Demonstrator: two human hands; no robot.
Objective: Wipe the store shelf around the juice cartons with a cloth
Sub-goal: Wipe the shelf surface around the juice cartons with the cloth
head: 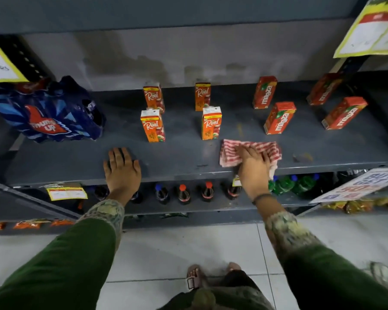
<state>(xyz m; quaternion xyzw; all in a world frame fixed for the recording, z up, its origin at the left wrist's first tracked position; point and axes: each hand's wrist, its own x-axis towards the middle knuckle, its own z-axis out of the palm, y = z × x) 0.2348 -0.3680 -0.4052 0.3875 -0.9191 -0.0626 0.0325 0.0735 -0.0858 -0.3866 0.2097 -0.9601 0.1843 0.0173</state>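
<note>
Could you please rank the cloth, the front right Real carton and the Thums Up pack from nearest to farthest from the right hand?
1. Cloth, under the right hand.
2. Front right Real carton, just behind, slightly left.
3. Thums Up pack, far left.

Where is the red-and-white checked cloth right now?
The red-and-white checked cloth lies flat on the grey metal shelf near its front edge, under the right hand, just in front of an orange Real juice carton.

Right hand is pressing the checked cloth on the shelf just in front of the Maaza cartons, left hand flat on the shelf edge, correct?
Not quite. In the head view the right hand presses the cloth in front of a Real carton, not the Maaza cartons. The left hand is flat on the shelf edge.
</note>
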